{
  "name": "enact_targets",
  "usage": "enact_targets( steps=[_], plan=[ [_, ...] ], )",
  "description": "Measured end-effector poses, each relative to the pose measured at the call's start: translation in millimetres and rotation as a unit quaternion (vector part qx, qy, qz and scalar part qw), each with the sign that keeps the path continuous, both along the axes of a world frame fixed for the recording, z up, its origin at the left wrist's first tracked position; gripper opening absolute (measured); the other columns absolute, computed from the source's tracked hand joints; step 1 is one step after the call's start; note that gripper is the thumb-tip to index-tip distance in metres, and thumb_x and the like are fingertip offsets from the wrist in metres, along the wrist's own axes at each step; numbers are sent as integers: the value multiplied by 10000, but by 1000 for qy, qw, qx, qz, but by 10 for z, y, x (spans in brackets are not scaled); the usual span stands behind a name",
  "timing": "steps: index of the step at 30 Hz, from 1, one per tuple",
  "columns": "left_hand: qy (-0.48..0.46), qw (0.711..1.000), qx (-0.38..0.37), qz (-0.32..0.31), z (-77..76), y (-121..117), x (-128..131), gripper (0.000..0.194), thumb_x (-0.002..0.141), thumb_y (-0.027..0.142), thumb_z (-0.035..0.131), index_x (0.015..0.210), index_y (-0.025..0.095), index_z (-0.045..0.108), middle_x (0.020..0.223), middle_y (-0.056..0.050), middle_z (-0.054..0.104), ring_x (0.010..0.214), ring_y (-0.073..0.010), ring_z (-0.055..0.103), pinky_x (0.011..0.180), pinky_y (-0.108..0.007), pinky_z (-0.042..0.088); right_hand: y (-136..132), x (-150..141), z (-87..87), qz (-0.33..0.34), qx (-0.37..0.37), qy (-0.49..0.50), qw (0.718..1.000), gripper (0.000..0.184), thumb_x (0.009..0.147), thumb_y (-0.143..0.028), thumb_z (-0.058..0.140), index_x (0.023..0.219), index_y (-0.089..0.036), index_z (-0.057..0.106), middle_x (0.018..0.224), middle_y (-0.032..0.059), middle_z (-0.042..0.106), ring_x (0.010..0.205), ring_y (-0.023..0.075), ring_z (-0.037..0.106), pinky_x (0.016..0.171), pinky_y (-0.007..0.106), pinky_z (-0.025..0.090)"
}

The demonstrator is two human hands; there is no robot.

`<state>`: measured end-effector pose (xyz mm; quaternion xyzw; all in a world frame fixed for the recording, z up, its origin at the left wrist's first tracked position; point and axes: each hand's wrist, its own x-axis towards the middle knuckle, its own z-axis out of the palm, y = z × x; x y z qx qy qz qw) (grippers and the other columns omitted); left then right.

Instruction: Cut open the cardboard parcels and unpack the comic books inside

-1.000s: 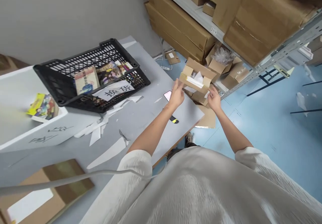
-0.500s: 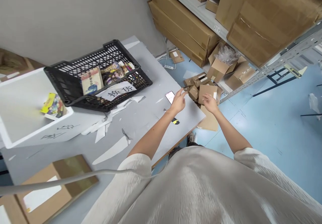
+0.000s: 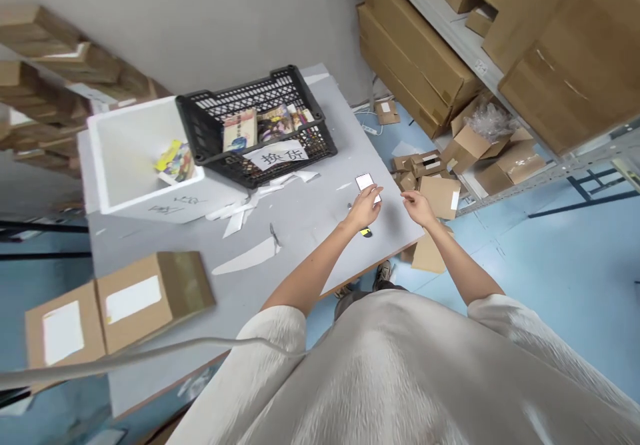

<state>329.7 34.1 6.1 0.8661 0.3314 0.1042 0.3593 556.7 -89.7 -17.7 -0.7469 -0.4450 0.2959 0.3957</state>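
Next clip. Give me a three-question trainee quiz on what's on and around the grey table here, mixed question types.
1. True or false: the black crate stands on the floor.
2. The left hand is nearest to: A) the phone B) the white foam box C) the labelled cartons
3. Fill in: the right hand is held past the table edge, above small ____ boxes on the floor.

Key: 1 false, it is on the table. 2 A. 3 cardboard.

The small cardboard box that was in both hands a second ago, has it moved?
Yes. It now lies in the pile of small boxes on the floor beyond the table corner; both hands are empty.
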Motion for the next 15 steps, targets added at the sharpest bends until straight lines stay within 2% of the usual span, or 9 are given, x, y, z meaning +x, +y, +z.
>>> enact_targets(
  steps=[7, 15],
  plan=[
    [-2, 996, 10, 90, 27, -76, -850, 605, 1031, 211, 573, 1635, 216, 606, 1714, -158, 583, 1614, -344, 530, 1370, -567, 440, 407, -630, 131, 102, 17, -5, 995, 303, 922, -289, 663, 1159, -252, 847, 1299, 103, 807, 1168, 285, 771, 1153, 495, 623],
    [-7, 977, 14, 212, 51, -266, -2094, 575, 1055, 253, 584, 1629, 217, 608, 1713, -160, 582, 1614, -342, 534, 1382, -567, 428, 861, -1740, 167, 220, 1, -2, 976, 307, 947, -262, 645, 1181, -246, 843, 1343, 103, 792, 1171, 264, 776, 1136, 482, 632]
  ],
)
